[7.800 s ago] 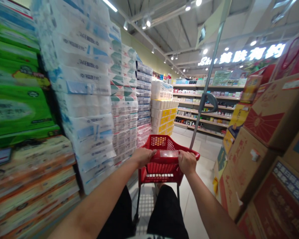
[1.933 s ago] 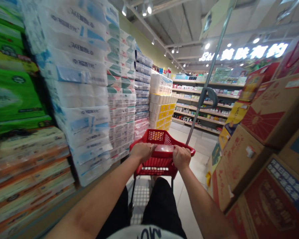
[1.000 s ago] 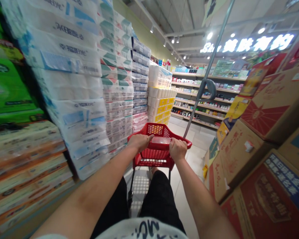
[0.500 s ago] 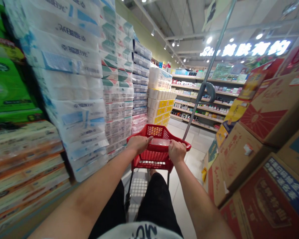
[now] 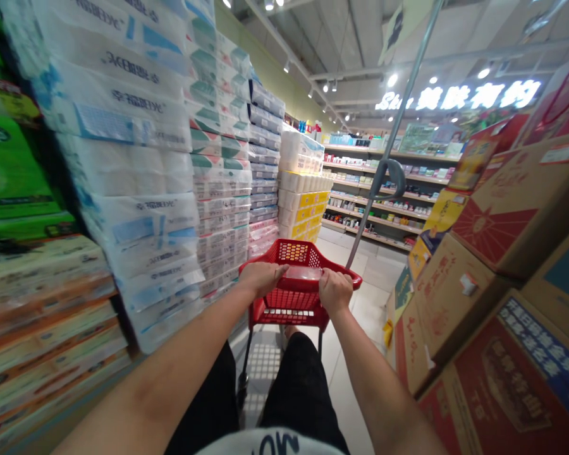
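Note:
A red plastic shopping cart [image 5: 289, 297] stands right in front of my legs, its basket low and its handle bar toward me. My left hand [image 5: 264, 278] is wrapped round the left part of the handle. Round the right part closes my right hand [image 5: 336, 289]. Between the two hands a pale clear strip shows on the handle. A grey metal pole [image 5: 408, 95] with a dark hook-shaped grip rises at the cart's right side; its lower end is hidden behind the handle.
Tall stacks of wrapped toilet paper [image 5: 142, 158] line the left, with green packs [image 5: 19, 158] nearest. Cardboard cartons [image 5: 459, 297] are piled along the right. White floor tiles [image 5: 374, 297] run between them toward shelves of small boxed goods [image 5: 384, 189] under a lit sign.
The view has shifted very slightly, so the stacks and sign sit a little further left. Both hands keep their hold on the shopping cart's handle.

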### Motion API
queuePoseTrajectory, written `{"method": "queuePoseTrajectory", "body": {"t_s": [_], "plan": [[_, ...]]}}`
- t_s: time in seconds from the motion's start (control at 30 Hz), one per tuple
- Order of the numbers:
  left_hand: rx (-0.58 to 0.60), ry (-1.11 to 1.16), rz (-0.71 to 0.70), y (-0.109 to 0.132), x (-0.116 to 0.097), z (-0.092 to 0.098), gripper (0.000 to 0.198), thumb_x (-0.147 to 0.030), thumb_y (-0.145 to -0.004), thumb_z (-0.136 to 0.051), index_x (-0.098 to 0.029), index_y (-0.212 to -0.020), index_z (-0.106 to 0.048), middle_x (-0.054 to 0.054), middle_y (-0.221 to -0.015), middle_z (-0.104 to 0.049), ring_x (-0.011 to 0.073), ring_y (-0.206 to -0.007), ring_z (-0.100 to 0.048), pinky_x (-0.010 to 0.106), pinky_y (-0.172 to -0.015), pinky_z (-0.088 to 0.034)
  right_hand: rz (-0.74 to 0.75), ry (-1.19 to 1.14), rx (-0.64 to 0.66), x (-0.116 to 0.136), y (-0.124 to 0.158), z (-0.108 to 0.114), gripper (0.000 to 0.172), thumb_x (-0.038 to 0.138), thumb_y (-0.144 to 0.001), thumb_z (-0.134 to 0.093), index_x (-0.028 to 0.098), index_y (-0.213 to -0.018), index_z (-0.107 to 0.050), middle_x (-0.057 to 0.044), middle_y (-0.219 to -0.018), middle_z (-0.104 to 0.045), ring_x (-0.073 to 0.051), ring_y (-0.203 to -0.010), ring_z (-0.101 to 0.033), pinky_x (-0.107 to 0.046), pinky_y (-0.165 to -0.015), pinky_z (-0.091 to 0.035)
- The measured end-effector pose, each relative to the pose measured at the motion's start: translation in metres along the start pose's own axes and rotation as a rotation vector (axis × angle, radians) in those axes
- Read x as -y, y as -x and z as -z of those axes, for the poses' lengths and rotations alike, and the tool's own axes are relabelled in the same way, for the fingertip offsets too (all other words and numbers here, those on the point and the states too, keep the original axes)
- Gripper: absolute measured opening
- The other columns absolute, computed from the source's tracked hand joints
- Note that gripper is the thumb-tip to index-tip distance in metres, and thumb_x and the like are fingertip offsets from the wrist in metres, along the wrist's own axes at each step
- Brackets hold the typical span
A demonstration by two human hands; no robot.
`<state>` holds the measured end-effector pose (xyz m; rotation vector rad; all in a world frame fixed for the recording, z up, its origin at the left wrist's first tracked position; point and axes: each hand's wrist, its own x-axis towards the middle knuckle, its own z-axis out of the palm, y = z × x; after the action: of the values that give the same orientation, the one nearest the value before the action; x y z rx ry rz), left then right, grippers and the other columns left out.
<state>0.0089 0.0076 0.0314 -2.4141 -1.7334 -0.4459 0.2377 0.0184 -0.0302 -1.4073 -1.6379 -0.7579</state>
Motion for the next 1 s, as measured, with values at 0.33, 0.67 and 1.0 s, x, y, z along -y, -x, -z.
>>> {"method": "queuePoseTrajectory", "body": {"t_s": [0.33, 0.67, 1.0], "plan": [[-0.239, -0.058, 0.018, 0.016, -0.013, -0.009, 0.061, -0.053, -0.096, -0.014, -0.019, -0.086, -0.064, 0.01, -0.086, -0.069, 0.0232, -0.083, -0.063, 0.036, -0.076, -0.04, 0.014, -0.01, -0.007, -0.003, 0.001, 0.002, 0.036, 0.023, -0.095, -0.037, 0.017, -0.084, -0.07, -0.003, -0.068, -0.067, -0.016, -0.066, -0.056, -0.032, -0.074, -0.029], [-0.245, 0.045, 0.166, 0.01, -0.006, -0.004, 0.052, -0.049, -0.096, -0.023, -0.021, -0.08, -0.063, 0.007, -0.087, -0.071, 0.0209, -0.083, -0.065, 0.032, -0.073, -0.042, -0.026, -0.012, 0.072, 0.005, 0.001, 0.011, 0.035, 0.025, -0.096, -0.036, 0.017, -0.092, -0.07, -0.004, -0.075, -0.071, -0.017, -0.07, -0.06, -0.032, -0.077, -0.029], [-0.478, 0.063, -0.067, 0.017, -0.054, -0.03, 0.041, -0.043, -0.097, -0.031, -0.019, -0.119, -0.055, 0.011, -0.127, -0.058, 0.025, -0.121, -0.047, 0.042, -0.103, -0.033, -0.036, -0.051, 0.18, 0.007, -0.003, 0.019, 0.029, 0.024, -0.096, -0.042, 0.02, -0.107, -0.068, -0.003, -0.092, -0.074, -0.016, -0.081, -0.065, -0.032, -0.079, -0.029]]}}
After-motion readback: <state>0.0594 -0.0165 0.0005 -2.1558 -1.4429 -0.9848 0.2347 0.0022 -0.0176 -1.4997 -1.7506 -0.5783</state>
